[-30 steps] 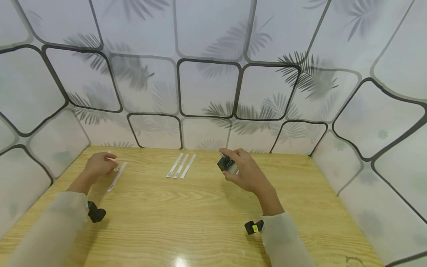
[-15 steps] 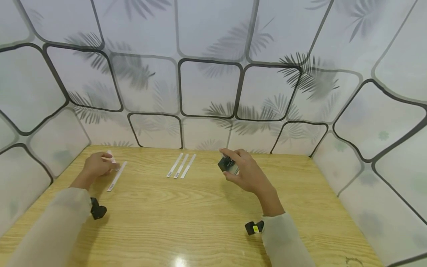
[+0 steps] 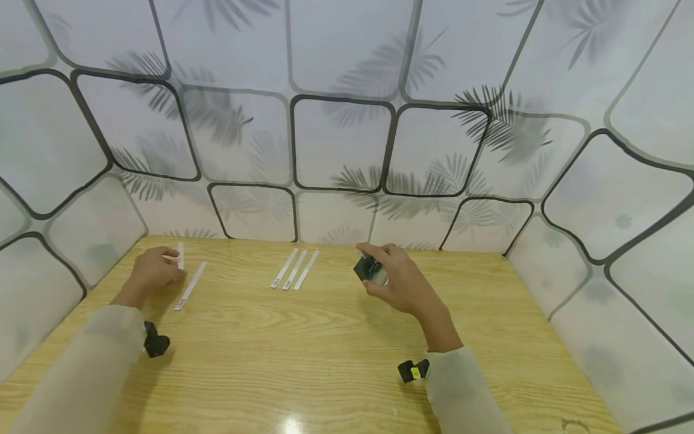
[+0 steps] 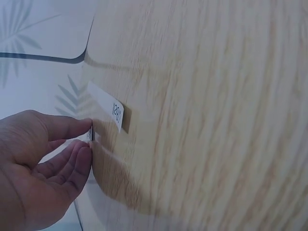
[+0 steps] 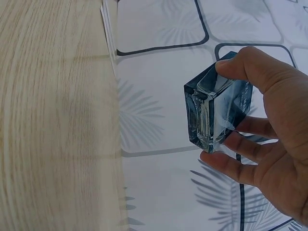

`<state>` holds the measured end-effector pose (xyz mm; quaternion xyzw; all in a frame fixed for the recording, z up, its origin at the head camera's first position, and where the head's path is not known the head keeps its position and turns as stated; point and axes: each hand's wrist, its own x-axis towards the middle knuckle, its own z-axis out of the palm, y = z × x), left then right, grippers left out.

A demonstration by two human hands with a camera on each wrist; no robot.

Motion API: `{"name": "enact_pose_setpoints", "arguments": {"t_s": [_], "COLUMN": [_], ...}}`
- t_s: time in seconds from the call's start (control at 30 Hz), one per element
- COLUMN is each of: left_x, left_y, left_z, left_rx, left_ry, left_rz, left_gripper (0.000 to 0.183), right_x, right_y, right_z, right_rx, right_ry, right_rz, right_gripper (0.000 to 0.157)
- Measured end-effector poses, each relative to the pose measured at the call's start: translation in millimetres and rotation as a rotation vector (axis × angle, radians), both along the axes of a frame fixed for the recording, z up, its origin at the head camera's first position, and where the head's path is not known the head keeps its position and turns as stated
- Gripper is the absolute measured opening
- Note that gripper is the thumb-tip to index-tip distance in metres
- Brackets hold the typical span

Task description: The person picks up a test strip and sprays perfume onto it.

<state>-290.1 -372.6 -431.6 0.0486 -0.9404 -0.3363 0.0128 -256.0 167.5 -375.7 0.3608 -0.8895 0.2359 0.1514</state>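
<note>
The left forearm, in a pale long sleeve (image 3: 81, 367), stretches forward to the far left of the yellowish wood-grain table (image 3: 271, 361), its left hand (image 3: 154, 267) low over the surface; the right forearm angles inward, its right hand (image 3: 401, 280) raised right of centre. Fingers cover much of the narrow white strip (image 3: 181, 256) at the left hand, and the dark blue-grey faceted glass bottle (image 3: 368, 266) is partly hidden by the right hand; its lettering is too small to read. The left fingertips nearly close, pinching that strip beside a flat white printed strip (image 3: 191, 286). The right thumb and fingers spread moderately, gripping the bottle, well apart from three parallel white strips (image 3: 294, 270).
</note>
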Motion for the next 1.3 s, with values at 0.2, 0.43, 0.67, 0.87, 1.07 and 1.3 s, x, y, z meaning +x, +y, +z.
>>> {"name": "enact_pose_setpoints", "arguments": {"t_s": [0.2,0.43,0.67,0.87,1.07,1.3], "left_x": [4.1,5.9,2.1,1.5,1.6,6.2], "left_y": [-2.0,-0.9,0.1,-1.6,-2.1,-0.6], "left_z": [5.0,7.5,5.4,3.2,4.5,5.0], "left_rx": [-0.041,-0.046,-0.034,-0.046,-0.05,-0.053], "left_ry": [0.035,0.025,-0.009,-0.001,-0.029,-0.019], "left_rz": [0.01,0.035,0.035,0.029,0.02,0.019], "left_gripper": [0.063,0.062,0.062,0.061,0.057,0.051], "right_x": [0.7,1.7,1.3,0.6,1.9,1.0], "right_y": [0.2,0.3,0.1,0.0,-0.2,-0.7], "right_z": [1.2,2.0,2.2,1.7,2.4,1.5], "right_rx": [-0.005,-0.019,-0.012,-0.007,-0.008,-0.005], "right_ry": [0.012,0.021,0.009,-0.001,0.001,0.004], "right_rz": [-0.001,-0.001,-0.006,-0.008,-0.008,-0.003], "right_gripper": [0.07,0.072,0.071,0.07,0.07,0.07]}}
